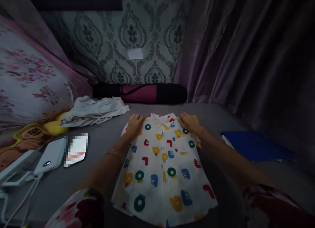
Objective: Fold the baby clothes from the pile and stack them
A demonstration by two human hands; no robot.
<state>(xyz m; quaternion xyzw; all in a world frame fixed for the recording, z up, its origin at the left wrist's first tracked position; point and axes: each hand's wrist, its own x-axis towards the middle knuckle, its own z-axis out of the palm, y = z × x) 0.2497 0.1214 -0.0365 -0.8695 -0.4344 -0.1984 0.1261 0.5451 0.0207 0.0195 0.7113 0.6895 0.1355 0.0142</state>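
Note:
A small white shirt (162,169) printed with red, blue, green and yellow shapes lies flat on the grey bed surface (103,146), collar away from me. My left hand (135,124) rests on its left shoulder with fingers curled onto the cloth. My right hand (189,123) presses on the right shoulder, fingers bent and gripping the fabric edge. A thin bracelet sits on my left wrist. Both forearms reach forward along the shirt's sides.
A crumpled pale garment (94,110) lies at the back left, a black and pink roll (140,93) against the wall. A white power bank (50,159), a phone (76,150) and cables lie left. A blue folder (253,145) lies right; curtains hang beyond.

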